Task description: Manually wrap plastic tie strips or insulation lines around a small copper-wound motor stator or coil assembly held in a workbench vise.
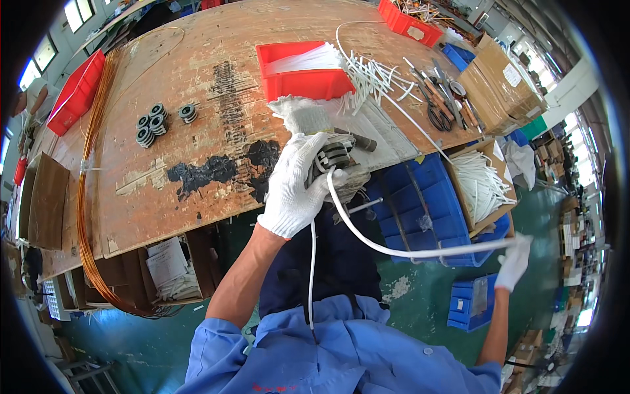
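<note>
Beat-up wood tabletop [197, 85] in a workshop. L hand [298, 177] has fingers wrapped round a dark ringed part [336, 155] by the edge; R hand [515, 264], blurry, far right, seems closed on white cord [420, 253]. Prob mid-pull; next needs steady L hold + even tension imo.

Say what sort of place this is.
Most likely a factory workshop: there is a big, worn wooden workbench, a cluster of hand tools lying on it, and a long bundle of copper-coloured wire hanging over its edge.
</note>
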A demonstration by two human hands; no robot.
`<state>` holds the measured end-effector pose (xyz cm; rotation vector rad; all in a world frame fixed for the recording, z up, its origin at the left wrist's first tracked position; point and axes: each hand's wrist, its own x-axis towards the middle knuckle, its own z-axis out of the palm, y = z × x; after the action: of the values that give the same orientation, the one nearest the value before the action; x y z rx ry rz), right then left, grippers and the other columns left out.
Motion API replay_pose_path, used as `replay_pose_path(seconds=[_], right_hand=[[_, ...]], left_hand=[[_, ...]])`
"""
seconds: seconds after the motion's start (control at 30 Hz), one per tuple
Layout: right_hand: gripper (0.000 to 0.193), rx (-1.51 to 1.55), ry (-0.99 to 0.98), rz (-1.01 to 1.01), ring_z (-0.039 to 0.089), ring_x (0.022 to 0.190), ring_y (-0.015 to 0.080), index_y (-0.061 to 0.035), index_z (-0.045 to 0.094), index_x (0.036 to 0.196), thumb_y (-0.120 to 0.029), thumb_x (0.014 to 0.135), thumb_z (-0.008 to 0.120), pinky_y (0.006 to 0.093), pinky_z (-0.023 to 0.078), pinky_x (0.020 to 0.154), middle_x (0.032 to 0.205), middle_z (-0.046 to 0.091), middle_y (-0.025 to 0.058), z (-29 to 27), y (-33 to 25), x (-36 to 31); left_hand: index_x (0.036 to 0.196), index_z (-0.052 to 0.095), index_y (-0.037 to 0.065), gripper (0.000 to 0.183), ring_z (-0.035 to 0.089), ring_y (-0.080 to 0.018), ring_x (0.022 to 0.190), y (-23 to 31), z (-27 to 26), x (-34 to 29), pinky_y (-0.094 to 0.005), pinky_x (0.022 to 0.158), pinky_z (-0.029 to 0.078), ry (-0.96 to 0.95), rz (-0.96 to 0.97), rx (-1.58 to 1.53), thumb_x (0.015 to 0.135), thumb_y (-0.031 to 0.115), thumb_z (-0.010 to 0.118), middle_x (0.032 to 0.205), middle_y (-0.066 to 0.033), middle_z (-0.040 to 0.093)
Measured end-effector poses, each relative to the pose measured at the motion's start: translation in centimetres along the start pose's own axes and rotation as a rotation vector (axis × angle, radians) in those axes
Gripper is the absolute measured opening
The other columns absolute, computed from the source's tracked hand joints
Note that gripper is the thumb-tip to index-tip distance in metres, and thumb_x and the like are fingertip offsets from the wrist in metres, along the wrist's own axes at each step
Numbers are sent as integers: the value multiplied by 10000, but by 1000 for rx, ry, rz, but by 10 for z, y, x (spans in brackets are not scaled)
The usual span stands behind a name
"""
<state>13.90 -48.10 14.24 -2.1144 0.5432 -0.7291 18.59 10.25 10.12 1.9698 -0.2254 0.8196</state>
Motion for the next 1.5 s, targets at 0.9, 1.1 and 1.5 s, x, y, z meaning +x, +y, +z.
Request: replay_pose_path(seconds=[0.9,1.1,1.5], right_hand=[[368,487,-1466,-131,633,643,176,-27,667,941,-326,1132,571,347,550,593,824,702,61,399,-375,-111],[311,-144,-679,-1258,725,690,389,-83,788,1042,-359,1049,647,488,583,644,767,729,192,275,-272,-111],[136,-55,-1169,-661,701,697,350,-42,719,925,-151,989,669,449,567,638,883,742,150,230,-156,-202]], left_hand=[[1628,393,-47,1013,580,-294,1382,-9,6,0,-452,1171,465,-55,-159,-259,945,571,815,1508,-227,585],[1344,699,6,459,662,-345,1231,-5,9,10,-433,1088,511,-47,-20,-204,972,262,778,1325,-180,704],[1275,767,19,415,692,-328,1210,6,5,7,-417,1068,539,-38,-192,-138,917,219,829,1245,-169,759]])
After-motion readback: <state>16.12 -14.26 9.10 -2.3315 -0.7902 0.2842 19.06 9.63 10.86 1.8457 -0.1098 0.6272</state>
